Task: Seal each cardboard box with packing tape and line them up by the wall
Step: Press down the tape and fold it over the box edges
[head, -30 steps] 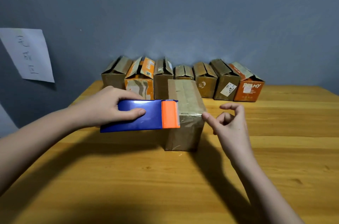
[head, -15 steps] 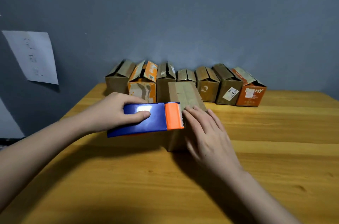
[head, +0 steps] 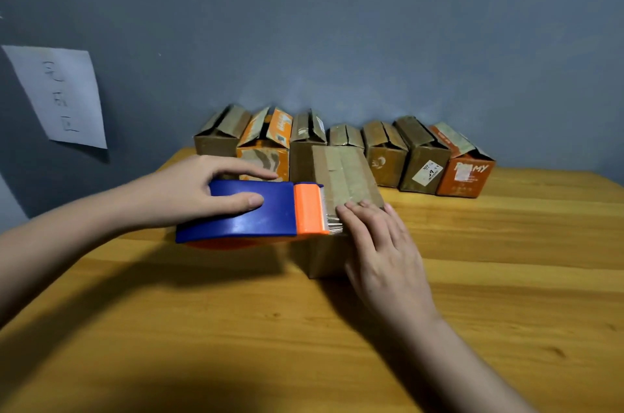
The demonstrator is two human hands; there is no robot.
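Since a second ago the right hand (head: 381,250) has been laid flat, fingers straight, on the cardboard box (head: 341,183) mid-table. Its near edge is met by the tape dispenser (head: 256,213), clasped by the left hand (head: 199,193). Seven boxes (head: 344,149) are ranged along the table's (head: 506,277) far edge; contents cannot be seen.

Eight cardboard boxes (head: 341,172) (seven by wall), one tape dispenser (head: 250,213), one paper sheet (head: 60,95).

Box (head: 341,172) on table (head: 506,277), before row of boxes (head: 385,155).
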